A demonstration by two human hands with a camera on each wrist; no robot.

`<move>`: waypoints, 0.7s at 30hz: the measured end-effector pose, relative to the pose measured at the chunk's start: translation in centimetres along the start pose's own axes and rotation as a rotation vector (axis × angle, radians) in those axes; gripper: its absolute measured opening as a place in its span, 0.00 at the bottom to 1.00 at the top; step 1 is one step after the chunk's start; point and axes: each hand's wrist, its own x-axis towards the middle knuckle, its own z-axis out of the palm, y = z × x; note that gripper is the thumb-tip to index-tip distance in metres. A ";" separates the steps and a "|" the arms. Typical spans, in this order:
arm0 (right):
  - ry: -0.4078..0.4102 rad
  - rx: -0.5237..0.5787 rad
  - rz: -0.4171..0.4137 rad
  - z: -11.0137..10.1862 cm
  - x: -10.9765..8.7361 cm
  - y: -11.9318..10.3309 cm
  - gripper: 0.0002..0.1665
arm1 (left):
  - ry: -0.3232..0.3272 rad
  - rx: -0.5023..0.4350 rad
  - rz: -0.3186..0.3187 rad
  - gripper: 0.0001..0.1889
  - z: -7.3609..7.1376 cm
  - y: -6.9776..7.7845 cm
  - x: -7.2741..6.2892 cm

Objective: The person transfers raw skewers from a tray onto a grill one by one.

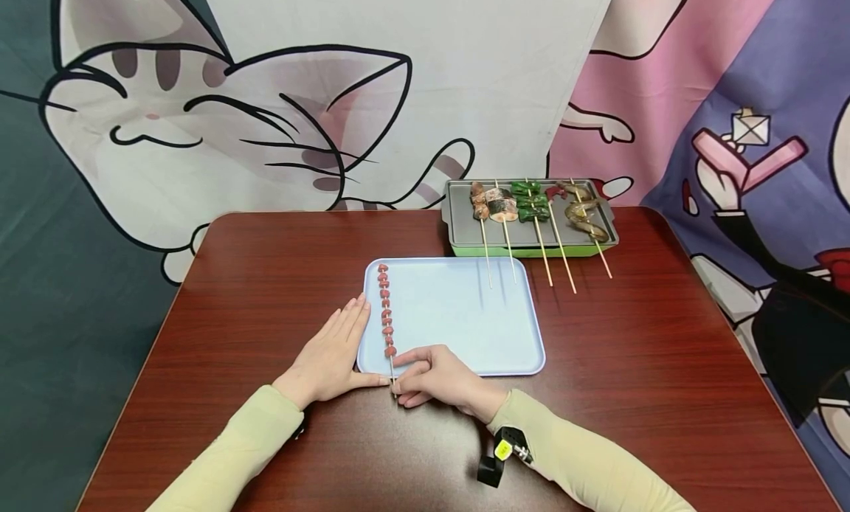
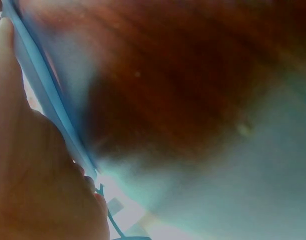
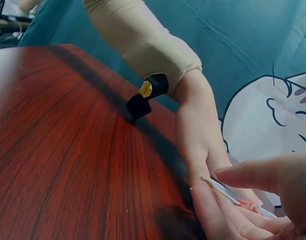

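Observation:
A skewer of small red meat pieces lies lengthwise along the left side of a light blue tray, its bare stick reaching over the near rim. My right hand pinches the stick near its lower end; in the right wrist view the stick shows beside the fingers. My left hand rests at the tray's left edge with straight fingers, its thumb stretched toward the stick's end. In the left wrist view the left hand lies against the tray's blue rim.
Behind the tray, to the right, stands a green grill box with a grey top. Several skewers lie across it, among them leafy green pieces and shrimp-like grey-brown ones. Their sticks overhang the front. All stands on a dark red wooden table.

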 end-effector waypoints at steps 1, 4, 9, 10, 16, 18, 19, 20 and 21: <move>0.006 0.007 -0.003 0.0 0.0 0.0 0.27 | 0.000 -0.001 0.002 0.64 -0.1 0.0 0.0; 0.022 0.014 -0.012 -0.2 -0.1 -0.1 0.25 | -0.007 0.010 0.000 0.64 -0.2 0.1 0.0; 0.035 0.003 -0.034 -0.5 -0.1 -0.1 0.22 | 0.017 0.006 0.010 0.64 -0.2 0.2 0.1; 0.034 -0.001 -0.040 -0.5 -0.1 -0.1 0.21 | 0.021 0.003 0.011 0.64 -0.1 0.2 0.1; 0.033 -0.015 -0.068 -0.9 -0.3 -0.3 0.21 | 0.034 -0.016 0.010 0.65 0.0 0.1 0.0; 0.031 -0.029 -0.083 -1.1 -0.5 -0.6 0.21 | 0.031 -0.021 0.006 0.65 0.0 0.1 0.0; 0.029 -0.037 -0.097 -1.3 -0.6 -0.9 0.21 | 0.029 -0.020 0.004 0.65 0.0 0.2 0.0; 0.028 -0.044 -0.113 -1.4 -0.7 -1.1 0.21 | 0.027 -0.018 0.002 0.65 -0.1 0.2 0.0; 0.032 -0.052 -0.127 -1.5 -0.8 -1.5 0.21 | 0.025 -0.016 0.001 0.65 -0.1 0.2 0.0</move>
